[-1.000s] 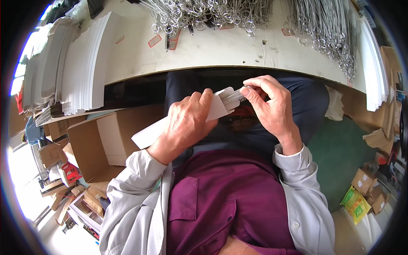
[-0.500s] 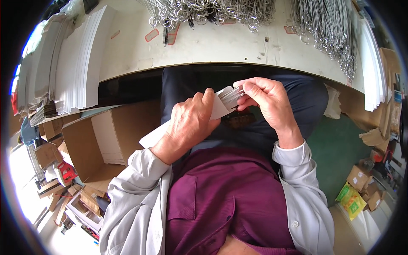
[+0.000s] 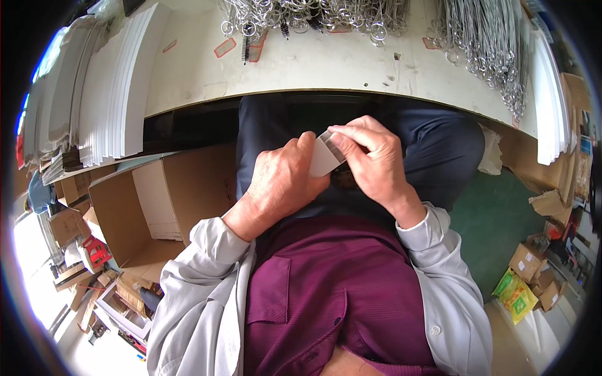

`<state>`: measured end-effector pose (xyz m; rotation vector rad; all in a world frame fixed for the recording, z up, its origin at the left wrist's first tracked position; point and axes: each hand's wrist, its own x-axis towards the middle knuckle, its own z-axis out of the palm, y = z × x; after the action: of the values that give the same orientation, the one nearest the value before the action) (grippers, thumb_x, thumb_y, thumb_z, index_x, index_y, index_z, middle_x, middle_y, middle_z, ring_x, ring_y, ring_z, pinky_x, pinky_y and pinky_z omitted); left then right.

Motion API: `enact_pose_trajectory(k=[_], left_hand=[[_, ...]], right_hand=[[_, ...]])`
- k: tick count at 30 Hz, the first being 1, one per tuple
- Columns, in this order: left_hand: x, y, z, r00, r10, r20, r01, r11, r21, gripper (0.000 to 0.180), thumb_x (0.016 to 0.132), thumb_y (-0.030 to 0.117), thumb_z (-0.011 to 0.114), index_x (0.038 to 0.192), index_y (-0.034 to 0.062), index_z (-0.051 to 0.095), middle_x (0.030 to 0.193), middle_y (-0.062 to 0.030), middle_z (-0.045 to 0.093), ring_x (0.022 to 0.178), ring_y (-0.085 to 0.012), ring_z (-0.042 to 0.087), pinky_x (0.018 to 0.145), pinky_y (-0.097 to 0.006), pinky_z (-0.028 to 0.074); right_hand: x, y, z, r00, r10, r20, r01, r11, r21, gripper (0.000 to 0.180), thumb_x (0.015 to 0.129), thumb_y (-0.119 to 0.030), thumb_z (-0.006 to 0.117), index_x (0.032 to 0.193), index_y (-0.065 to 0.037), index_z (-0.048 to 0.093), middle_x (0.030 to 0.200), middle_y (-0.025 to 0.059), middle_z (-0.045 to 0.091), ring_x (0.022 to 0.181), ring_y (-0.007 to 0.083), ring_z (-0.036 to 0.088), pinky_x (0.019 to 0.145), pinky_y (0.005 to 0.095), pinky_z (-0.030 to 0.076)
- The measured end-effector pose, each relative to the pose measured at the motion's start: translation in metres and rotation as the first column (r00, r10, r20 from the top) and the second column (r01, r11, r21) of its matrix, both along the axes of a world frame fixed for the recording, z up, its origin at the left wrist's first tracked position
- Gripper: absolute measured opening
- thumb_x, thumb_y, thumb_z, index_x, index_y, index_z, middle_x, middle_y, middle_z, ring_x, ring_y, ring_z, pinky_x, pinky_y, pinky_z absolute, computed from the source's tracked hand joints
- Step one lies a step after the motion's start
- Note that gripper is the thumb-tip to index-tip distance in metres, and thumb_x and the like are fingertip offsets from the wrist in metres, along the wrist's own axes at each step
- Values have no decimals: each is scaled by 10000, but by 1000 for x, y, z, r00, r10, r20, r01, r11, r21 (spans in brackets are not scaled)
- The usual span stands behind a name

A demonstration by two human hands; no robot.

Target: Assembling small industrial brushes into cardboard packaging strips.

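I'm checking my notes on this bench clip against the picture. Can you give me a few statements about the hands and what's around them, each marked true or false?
1. Both hands hold a small stack of white cards over the lap. True: the left hand and the right hand both grip it.
2. The cards rest flat on the table. False: they are held in the air below the table edge.
3. An open cardboard box stands to the person's left. True.
4. The wire rings lie in the box. False: they lie at the table's far edge.
5. Tall stacks of white sheets stand on the table's left part. True.
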<state>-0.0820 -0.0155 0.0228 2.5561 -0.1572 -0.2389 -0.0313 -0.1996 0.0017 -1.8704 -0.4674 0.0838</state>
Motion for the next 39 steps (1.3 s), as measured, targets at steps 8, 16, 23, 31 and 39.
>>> enact_pose_trajectory(k=[8, 16, 23, 31, 39], left_hand=[[3, -1, -3, 999, 36, -27, -37, 999, -33, 371, 789, 215, 783, 1018, 15, 570, 851, -208, 711, 769, -419, 714, 660, -490, 586], [3, -3, -4, 994, 88, -64, -89, 996, -12, 406, 805, 273, 810, 1013, 16, 574, 822, -201, 718, 778, -396, 730, 661, -479, 589], [-1, -8, -4, 994, 81, -75, -83, 996, -30, 396, 806, 267, 802, 1021, 18, 582, 821, -198, 716, 773, -400, 724, 661, -480, 586], [-2, -10, -7, 998, 45, -50, -49, 996, -71, 327, 795, 210, 740, 962, 13, 539, 826, -217, 695, 739, -424, 712, 658, -503, 585], [-5, -9, -7, 998, 56, -40, -59, 994, -87, 355, 773, 184, 788, 1019, 24, 589, 862, -190, 704, 789, -421, 707, 668, -480, 578]], right_hand=[[-5, 6, 8, 987, -100, 127, 103, 994, -19, 96, 849, -13, 797, 913, -9, 725, 855, 98, 701, 721, 239, 690, 621, 341, 544], [-5, 4, -3, 981, -64, 181, 59, 998, 34, 115, 832, -16, 815, 882, -14, 711, 871, 103, 695, 698, 256, 670, 607, 331, 532], [-8, 4, 3, 987, -76, -145, 77, 997, -3, 167, 839, -44, 832, 961, -23, 719, 870, 33, 678, 669, 93, 574, 601, 247, 487], [0, -2, -1, 992, -40, -123, 34, 998, -57, 232, 849, -68, 840, 1049, -23, 732, 813, -9, 657, 657, 32, 497, 598, 197, 451], [3, -6, -7, 929, -5, -371, 36, 996, 77, 164, 851, -49, 815, 979, -8, 722, 817, 48, 678, 676, 90, 626, 594, 245, 513]])
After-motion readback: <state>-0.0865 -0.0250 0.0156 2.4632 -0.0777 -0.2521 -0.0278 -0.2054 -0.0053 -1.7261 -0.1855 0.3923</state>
